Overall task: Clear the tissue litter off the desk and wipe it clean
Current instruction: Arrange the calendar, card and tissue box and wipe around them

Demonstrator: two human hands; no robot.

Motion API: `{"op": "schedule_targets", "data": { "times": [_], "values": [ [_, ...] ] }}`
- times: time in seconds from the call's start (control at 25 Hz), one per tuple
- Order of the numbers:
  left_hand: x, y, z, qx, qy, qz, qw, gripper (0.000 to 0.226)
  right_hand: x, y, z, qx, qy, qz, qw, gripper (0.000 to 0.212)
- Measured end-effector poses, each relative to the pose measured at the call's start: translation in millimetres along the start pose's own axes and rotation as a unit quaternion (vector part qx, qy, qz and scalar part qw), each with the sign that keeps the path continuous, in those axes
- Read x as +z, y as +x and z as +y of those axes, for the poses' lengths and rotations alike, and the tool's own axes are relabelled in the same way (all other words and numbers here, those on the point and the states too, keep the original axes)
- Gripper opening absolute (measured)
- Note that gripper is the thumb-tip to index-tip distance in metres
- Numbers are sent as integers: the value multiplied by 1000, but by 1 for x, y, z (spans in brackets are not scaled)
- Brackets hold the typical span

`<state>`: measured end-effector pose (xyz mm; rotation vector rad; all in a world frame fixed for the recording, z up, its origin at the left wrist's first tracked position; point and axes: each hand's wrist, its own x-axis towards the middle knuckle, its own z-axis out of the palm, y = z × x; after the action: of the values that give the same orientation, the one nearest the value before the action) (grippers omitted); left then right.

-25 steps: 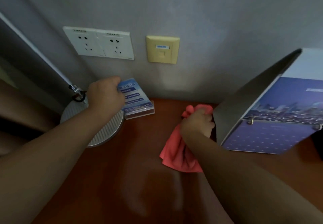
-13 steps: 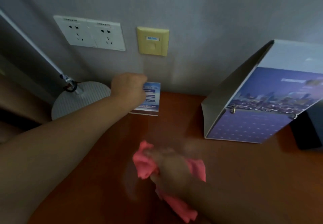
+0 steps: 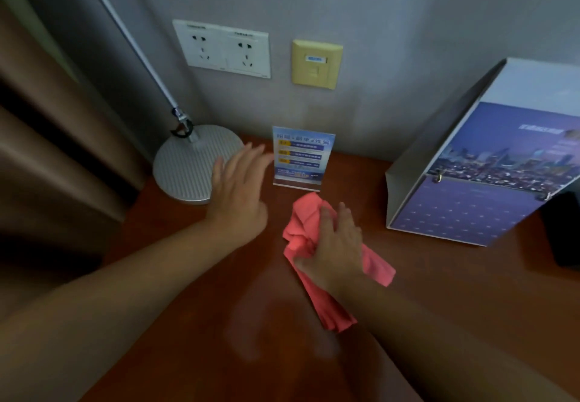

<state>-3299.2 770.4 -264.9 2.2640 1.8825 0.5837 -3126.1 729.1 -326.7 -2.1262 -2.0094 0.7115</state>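
Presses one pink cloth (image 3: pixel 306 213) flat to the counter (image 3: pixel 439 276) under the right hand (image 3: pixel 335 244), grip open, fingers straight toward 12 o'clock. Lies long axis 11 to 5 o'clock, directly beneath that nearer hand. Holds the left hand (image 3: pixel 235 194) open, grasping nothing, at 10 o'clock of the cloth, between one sign stand (image 3: pixel 303 156) and one lamp base (image 3: pixel 185 163). Shows no tissue litter; probably wiping now.

Left hand (image 3: pixel 238 194) flat, fingers straight and splayed, palm down, fingertips blurred. Right hand (image 3: pixel 337 246) palm down too, fingers extended, thumb out to the left. Both forearms bare, reaching forward.
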Motion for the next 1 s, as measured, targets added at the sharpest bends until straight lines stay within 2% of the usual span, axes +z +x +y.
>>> {"op": "schedule_targets", "data": {
  "times": [0.08,0.16,0.24,0.32,0.4,0.44,0.52,0.56,0.6,0.64,0.72,0.76,0.84,0.92,1.0],
  "values": [
    [5,-38,-27,-82,22,-54,995,69,-3,-15,12,-26,-103,-23,994,92],
    [6,-71,-46,-145,24,-83,986,66,-8,-19,17,-1,-97,-32,995,83],
    [3,-91,-58,-176,-4,-64,982,62,-6,-2,7,56,-73,-27,995,77],
    [-5,-101,-62,-186,-26,-67,980,59,0,6,-15,44,-85,-38,995,74],
    [-11,-113,-63,-134,-25,-137,981,71,15,-16,-42,-42,-114,-94,988,71],
    [-13,-123,-59,-72,-3,-207,976,84,26,-39,-55,-91,-121,-130,980,68],
    [-18,-152,-46,58,25,-354,933,100,41,-88,-68,-207,-98,-181,956,64],
    [-23,-161,-38,88,37,-404,910,101,38,-105,-70,-281,-54,-176,942,62],
    [-25,-160,-35,104,40,-407,906,100,31,-108,-67,-339,-18,-169,925,60],
    [-26,-146,-30,117,70,-397,908,98,23,-102,-60,-356,21,-142,923,60],
    [-18,-97,-23,92,107,-344,928,92,2,-74,-44,-283,96,-127,946,71],
    [-11,-79,-17,75,100,-308,943,83,-6,-58,-34,-240,85,-128,959,78],
    [8,-63,-4,60,120,-255,958,58,-5,-40,-15,-166,-51,-90,981,84],
    [29,-80,-5,38,132,-265,954,48,10,-51,-11,-167,-198,-82,962,80],
    [36,-108,-15,-14,145,-260,954,42,27,-74,-14,-194,-222,-89,951,76]
  ]
}}
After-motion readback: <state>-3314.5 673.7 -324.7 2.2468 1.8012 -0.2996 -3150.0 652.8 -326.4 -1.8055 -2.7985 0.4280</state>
